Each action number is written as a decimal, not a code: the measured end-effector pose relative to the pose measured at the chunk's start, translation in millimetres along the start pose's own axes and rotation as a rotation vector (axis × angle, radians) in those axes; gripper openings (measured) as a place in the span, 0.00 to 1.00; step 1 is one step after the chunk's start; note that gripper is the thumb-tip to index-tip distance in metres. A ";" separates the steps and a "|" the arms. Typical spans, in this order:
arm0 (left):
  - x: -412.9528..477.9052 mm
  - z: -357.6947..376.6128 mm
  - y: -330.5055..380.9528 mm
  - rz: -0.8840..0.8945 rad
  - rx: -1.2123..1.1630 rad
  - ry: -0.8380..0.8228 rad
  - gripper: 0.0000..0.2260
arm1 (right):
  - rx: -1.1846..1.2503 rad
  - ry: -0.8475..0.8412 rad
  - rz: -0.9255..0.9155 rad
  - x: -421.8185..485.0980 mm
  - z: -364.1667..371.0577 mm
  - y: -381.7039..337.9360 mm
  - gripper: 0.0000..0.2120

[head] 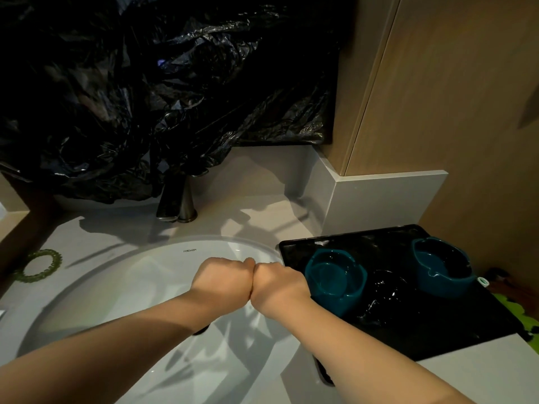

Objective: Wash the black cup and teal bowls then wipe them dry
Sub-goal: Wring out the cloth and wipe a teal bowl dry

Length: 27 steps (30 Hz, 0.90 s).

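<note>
Both hands over the sink (102, 301), near its right rim: left hand (223, 279) and right hand (278, 287) are balled into fists, knuckles pressed together, backs up, nothing visible in either. Fingers are tucked under, so the palms can't be checked. Black tray (431, 328) sits on the countertop (262, 199) just right of the basin, its left edge at the sink rim. On the tray: one teal bowl (335, 282) at the left edge, upright, right beside the right fist; can't tell if they touch. Second teal bowl (440, 263) near the tray's back right corner, also upright. Black cup (385, 290) between the two bowls, glossy, too dark against the tray to read its orientation. Faucet (178, 199) at the back edge of the basin, partly under a crumpled black plastic bag (145, 83). Green ring (39, 266) lies on the countertop left of the sink
</note>
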<state>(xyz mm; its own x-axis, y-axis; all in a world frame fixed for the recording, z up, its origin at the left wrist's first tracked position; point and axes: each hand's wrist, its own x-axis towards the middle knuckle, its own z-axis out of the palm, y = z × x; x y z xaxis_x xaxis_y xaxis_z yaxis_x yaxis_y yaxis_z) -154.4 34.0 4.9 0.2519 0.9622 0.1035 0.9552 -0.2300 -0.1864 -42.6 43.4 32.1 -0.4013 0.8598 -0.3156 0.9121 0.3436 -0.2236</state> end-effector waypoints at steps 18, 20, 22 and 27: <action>14.2 -54.6 -1.6 -0.187 -0.901 -0.057 0.18 | 0.985 0.131 -0.075 -33.4 -35.4 46.3 0.06; 20.3 -64.5 6.6 -0.224 -1.220 -0.090 0.18 | 1.026 0.238 -0.079 -39.9 -44.0 56.5 0.03; 26.0 -74.0 17.0 -0.218 -1.483 -0.089 0.16 | 1.083 0.335 -0.079 -44.8 -49.4 67.2 0.06; 37.8 -89.9 39.1 -0.288 -1.891 -0.160 0.13 | 1.205 0.522 -0.135 -54.8 -58.5 95.1 0.12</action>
<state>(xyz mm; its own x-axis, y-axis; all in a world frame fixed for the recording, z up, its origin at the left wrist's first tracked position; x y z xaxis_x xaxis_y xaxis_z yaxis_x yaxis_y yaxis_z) -93.5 48.3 89.4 0.1695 0.9715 -0.1654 -0.1129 0.1859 0.9761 71.0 51.1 82.2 -0.1561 0.9823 0.1034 0.1132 0.1218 -0.9861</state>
